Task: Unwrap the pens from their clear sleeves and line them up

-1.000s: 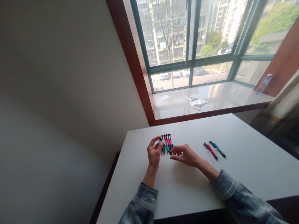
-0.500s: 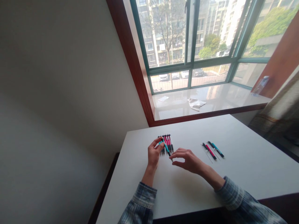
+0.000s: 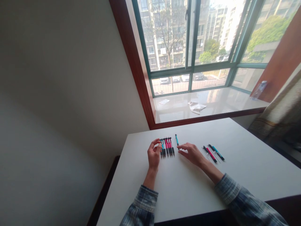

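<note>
While right fingers (image 3: 185,146) touch its near end, the turquoise pen (image 3: 176,139) extends beyond

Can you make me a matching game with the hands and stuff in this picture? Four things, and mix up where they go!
Things:
1. Right hand
2. Left hand
3. White cloth
4. Clear bottle

Places:
A. Near the right end of the window sill
B. At the near end of the single teal pen
C. Around the middle of the window sill
D. By the left end of the pen row

Pairs: 1-B, 2-D, 3-C, 4-A
</note>
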`<state>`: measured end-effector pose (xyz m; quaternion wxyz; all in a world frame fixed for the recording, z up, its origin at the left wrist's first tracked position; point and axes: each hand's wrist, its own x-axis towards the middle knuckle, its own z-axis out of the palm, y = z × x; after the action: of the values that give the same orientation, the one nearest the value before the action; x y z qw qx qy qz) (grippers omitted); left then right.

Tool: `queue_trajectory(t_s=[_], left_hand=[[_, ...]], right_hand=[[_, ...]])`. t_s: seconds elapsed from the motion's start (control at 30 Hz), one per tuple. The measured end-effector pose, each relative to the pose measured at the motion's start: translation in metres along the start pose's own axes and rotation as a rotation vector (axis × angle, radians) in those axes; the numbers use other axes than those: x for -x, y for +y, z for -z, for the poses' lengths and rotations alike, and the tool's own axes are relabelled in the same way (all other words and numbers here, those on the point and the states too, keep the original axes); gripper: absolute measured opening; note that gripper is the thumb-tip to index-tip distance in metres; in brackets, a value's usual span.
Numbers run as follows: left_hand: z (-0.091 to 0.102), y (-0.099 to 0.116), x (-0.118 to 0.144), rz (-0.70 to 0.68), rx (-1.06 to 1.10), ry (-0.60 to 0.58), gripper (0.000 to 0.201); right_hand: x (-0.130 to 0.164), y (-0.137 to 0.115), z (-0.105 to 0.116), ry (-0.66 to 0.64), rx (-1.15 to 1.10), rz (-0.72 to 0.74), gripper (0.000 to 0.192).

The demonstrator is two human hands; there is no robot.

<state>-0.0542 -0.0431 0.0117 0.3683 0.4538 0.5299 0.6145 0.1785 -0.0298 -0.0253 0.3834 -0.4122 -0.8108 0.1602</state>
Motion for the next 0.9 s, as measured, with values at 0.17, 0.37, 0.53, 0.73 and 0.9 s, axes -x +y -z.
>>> queue_trajectory(t_s=[0.17, 0.37, 0.53, 0.73, 0.9], left_hand=[[0.001, 0.001, 0.001, -0.014, -0.023, 0.003, 0.038], [0.001, -0.002, -0.001, -0.029, -0.029, -0.001, 0.037], [0.002, -0.005, -0.002, -0.026, -0.043, -0.004, 0.038], [0.002, -0.005, -0.001, -0.019, -0.039, -0.017, 0.037], [0.002, -0.006, -0.001, -0.012, -0.021, -0.025, 0.036]], right_hand=[[0.002, -0.006, -0.005, -0.048, 0.009, 0.033, 0.021], [0.002, -0.012, -0.006, -0.107, 0.029, 0.047, 0.02], [0.002, -0.013, -0.008, -0.113, 0.024, 0.056, 0.021], [0.002, -0.015, -0.008, -0.129, 0.055, 0.048, 0.02], [0.003, -0.016, -0.008, -0.127, 0.072, 0.052, 0.022]])
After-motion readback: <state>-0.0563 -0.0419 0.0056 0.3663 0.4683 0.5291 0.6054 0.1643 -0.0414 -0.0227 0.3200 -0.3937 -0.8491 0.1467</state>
